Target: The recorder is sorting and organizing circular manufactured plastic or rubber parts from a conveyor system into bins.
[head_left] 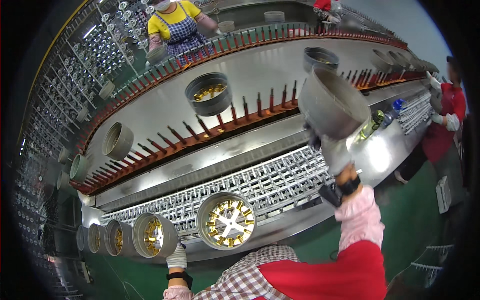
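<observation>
My gloved right hand (pixel 334 151) reaches up the right side and grips a large grey cylinder (pixel 327 112) by its lower end. This cylinder is tilted, and part of its inner wall shows. Low on the left, my gloved left hand (pixel 176 256) touches the lower right side of a grey ring-shaped drum (pixel 170 235) with gold pieces inside; its fingers are mostly hidden behind the drum. Between my hands another grey drum (pixel 201 227) faces me, showing gold clips around a white cross-shaped centre.
Several smaller-looking drums (pixel 112 239) line the left end of the metal rack (pixel 280 182). Behind it runs a curved conveyor with upright red pegs (pixel 259 105), some bearing grey drums (pixel 210 107). Bottles (pixel 372 125) stand at right. Co-workers (pixel 175 25) are across and right.
</observation>
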`<state>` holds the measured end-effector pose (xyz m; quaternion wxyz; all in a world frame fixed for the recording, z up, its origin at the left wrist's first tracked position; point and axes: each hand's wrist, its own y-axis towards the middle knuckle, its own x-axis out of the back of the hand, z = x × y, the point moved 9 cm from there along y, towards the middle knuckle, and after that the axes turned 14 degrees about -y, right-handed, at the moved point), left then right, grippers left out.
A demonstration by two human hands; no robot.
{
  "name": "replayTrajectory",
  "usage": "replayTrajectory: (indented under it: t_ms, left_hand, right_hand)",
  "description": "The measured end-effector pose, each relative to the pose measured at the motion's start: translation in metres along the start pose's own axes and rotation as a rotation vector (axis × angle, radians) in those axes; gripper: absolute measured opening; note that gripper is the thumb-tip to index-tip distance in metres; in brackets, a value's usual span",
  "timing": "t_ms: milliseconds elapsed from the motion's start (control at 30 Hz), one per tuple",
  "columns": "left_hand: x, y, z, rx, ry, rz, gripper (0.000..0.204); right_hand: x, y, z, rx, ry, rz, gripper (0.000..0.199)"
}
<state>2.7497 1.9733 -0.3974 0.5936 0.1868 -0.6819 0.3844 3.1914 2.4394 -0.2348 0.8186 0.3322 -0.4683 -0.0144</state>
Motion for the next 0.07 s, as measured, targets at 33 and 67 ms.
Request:
replayTrajectory:
  t_ms: [33,67]
  left_hand:
    - [0.010,-0.006,-0.017,-0.002,-0.054,-0.019,0.031]
    - [0.014,-0.012,-0.022,0.017,-0.113,-0.038,0.031]
  right_hand:
    - [0.000,-0.031,-0.013,-0.101,0.107,0.126,0.021]
    - [-0.010,-0.059,-0.019,-0.187,0.226,0.260,0.024]
